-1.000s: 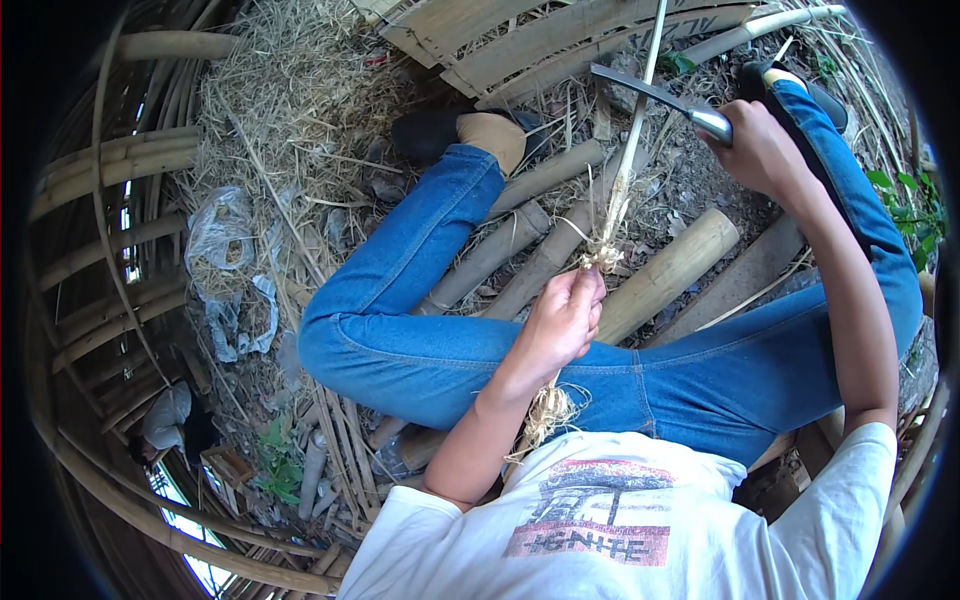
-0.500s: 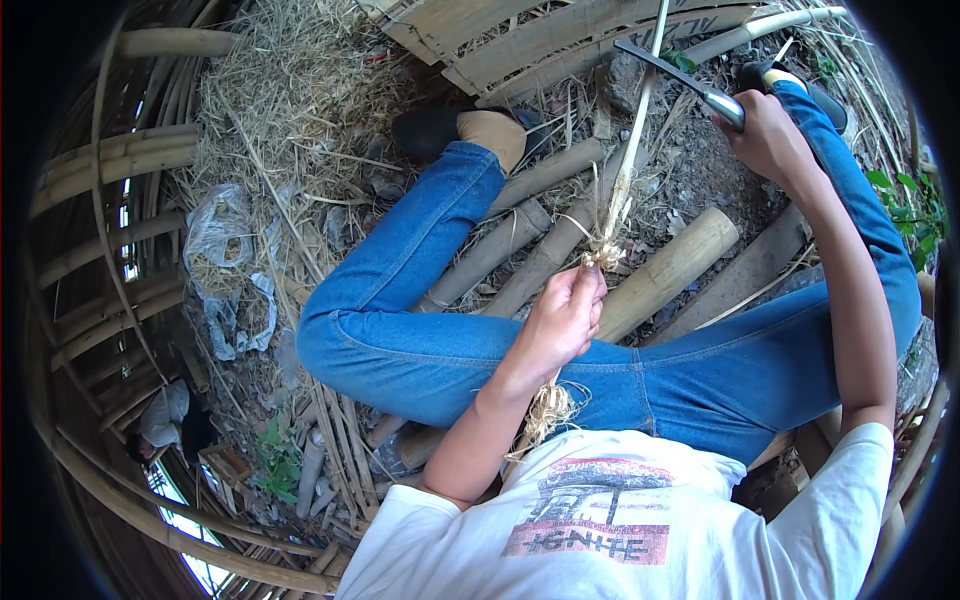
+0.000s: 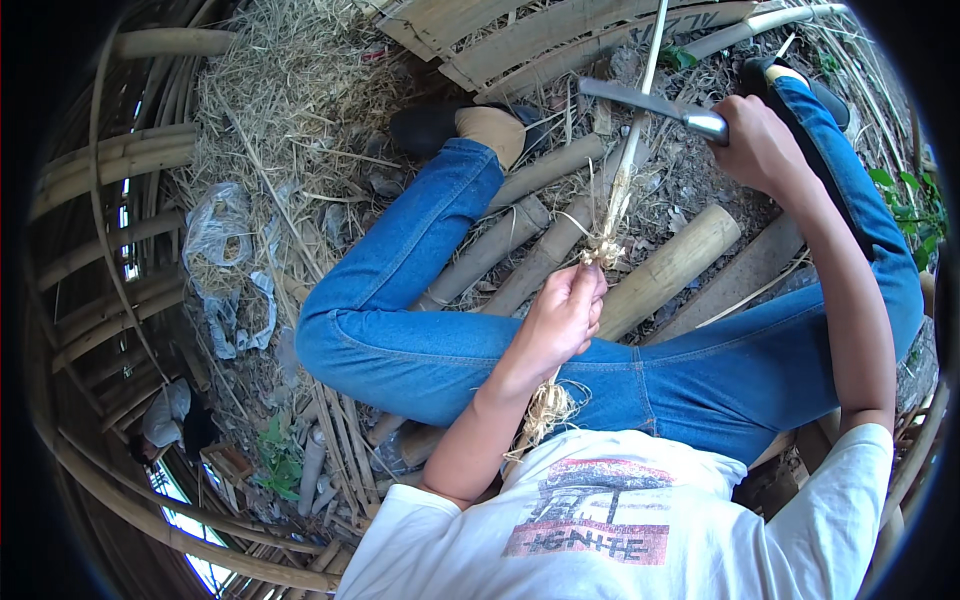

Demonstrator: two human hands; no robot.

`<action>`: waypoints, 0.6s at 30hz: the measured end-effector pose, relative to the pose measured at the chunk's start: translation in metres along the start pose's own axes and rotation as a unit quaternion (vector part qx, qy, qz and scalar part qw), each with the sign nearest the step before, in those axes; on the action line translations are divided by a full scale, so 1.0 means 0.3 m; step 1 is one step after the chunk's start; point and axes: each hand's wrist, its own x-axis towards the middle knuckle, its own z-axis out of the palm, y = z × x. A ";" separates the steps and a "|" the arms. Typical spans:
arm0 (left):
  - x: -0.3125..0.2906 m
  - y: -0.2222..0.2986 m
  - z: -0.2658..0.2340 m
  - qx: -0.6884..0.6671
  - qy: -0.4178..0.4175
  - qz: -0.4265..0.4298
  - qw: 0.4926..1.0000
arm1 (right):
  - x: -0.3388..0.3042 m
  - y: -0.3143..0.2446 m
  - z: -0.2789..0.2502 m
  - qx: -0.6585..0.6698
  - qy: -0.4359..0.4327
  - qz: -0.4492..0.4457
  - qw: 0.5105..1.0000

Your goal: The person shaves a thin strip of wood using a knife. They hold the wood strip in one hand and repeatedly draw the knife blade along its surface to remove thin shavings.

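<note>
My left hand (image 3: 562, 318) is closed around a thin pale bamboo stick (image 3: 628, 170) that slants up and away over my lap. A cluster of curled shavings (image 3: 605, 250) clings to the stick just beyond my fingertips. Another tuft of shavings (image 3: 550, 408) hangs on the near side of that hand. My right hand (image 3: 757, 145) grips the silvery handle of a knife (image 3: 650, 102). Its long blade points left and crosses the stick in view, farther up from the shavings; I cannot tell whether it touches.
Thick bamboo poles (image 3: 672, 262) lie under and between my legs. Straw (image 3: 290, 110) and clear plastic scraps (image 3: 218, 230) cover the ground at left. Wooden slats (image 3: 560, 50) stand at the far side. A bamboo frame (image 3: 120, 155) curves along the left, with another person (image 3: 168, 415) beyond it.
My right hand has come slightly nearer and left, and the knife's blade has swung down and left, now lower across the stick. The left hand stays in place.
</note>
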 end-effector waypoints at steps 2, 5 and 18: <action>0.001 0.001 -0.001 0.000 -0.002 0.000 1.000 | 0.010 0.020 -0.002 0.013 0.050 0.030 0.998; 0.000 -0.002 -0.005 0.000 -0.003 0.000 1.000 | -0.002 -0.002 -0.029 0.039 0.015 0.046 0.998; 0.000 0.001 -0.002 -0.002 -0.001 -0.008 1.000 | 0.003 -0.017 -0.026 0.031 0.004 0.052 0.998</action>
